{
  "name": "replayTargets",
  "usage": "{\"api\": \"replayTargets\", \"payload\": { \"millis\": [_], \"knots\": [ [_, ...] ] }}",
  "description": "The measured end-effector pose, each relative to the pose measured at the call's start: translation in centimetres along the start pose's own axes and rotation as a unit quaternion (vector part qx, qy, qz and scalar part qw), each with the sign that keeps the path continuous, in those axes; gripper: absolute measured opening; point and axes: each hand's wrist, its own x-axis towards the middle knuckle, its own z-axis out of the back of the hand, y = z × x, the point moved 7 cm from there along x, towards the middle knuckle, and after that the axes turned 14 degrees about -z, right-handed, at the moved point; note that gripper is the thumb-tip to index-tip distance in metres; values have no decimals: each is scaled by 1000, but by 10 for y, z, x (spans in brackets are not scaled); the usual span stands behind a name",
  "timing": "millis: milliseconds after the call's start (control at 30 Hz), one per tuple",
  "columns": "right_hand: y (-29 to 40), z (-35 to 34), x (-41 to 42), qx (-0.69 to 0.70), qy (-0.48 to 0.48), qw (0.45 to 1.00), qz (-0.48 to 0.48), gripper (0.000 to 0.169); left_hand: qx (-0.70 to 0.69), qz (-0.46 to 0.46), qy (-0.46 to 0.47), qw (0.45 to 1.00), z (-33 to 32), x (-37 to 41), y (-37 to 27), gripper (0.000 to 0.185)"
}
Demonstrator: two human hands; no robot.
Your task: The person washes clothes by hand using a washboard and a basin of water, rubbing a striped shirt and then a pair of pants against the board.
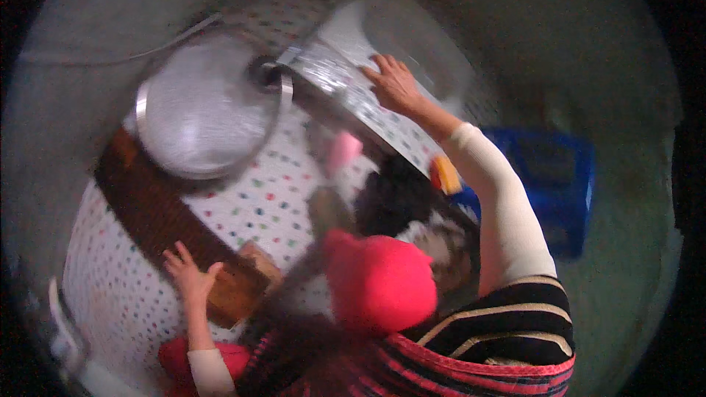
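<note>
My left hand (190,278) has its fingers spread over the edge of a dark brown wooden board (160,209), holding nothing; whether it touches the board is unclear. A lighter wooden piece (237,298) sits at the board's near end. Farther off, my right hand (394,85) reaches out with its fingers extended over clear, shiny plastic film (331,71). Contact with the film looks likely, but blur hides the fingertips. Left of the film stands a large round metal vessel or lid (207,116), its surface facing up.
A white cloth with coloured dots (253,198) spreads beneath everything. A translucent plastic tub (419,38) lies beyond my right hand. Under my right arm are a yellow-and-red object (444,175) and a blue plastic stool or crate (551,187). A blurred pink item (345,149) lies mid-cloth.
</note>
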Motion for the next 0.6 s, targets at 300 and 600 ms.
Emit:
{"api": "replayTargets", "payload": {
  "millis": [300, 600],
  "knots": [
    [-117, 72, -340, 110, -19, 943, -314, 25, -5, 12, 54, 998, -18, 20, 23, 116],
    [-27, -58, -644, 279, 238, 637, -678, 49, 26, -31, 33, 999, -59, 47, 66, 116]
  ]
}}
